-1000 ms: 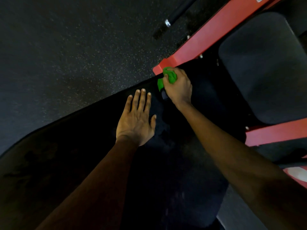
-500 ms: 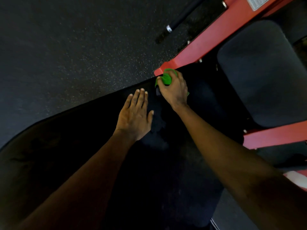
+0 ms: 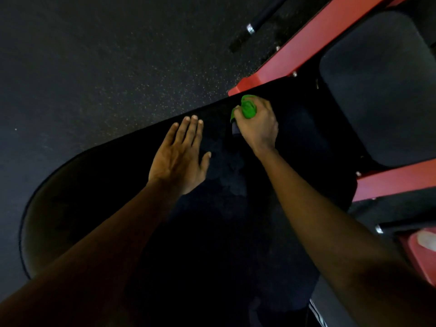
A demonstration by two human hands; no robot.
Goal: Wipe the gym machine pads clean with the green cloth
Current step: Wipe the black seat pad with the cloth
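Black pad (image 3: 94, 185), left grip (image 3: 179, 159) still spread flat, right grip (image 3: 258, 125) still clutching green cloth (image 3: 248, 109)

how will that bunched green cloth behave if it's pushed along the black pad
Probably floppy: the bunched green cloth is crumpled into soft folds in the grip of the right hand. Likely light, since it balls up small in one fist. It may drag rather than slide on the black machine pad, whose surface looks matte.
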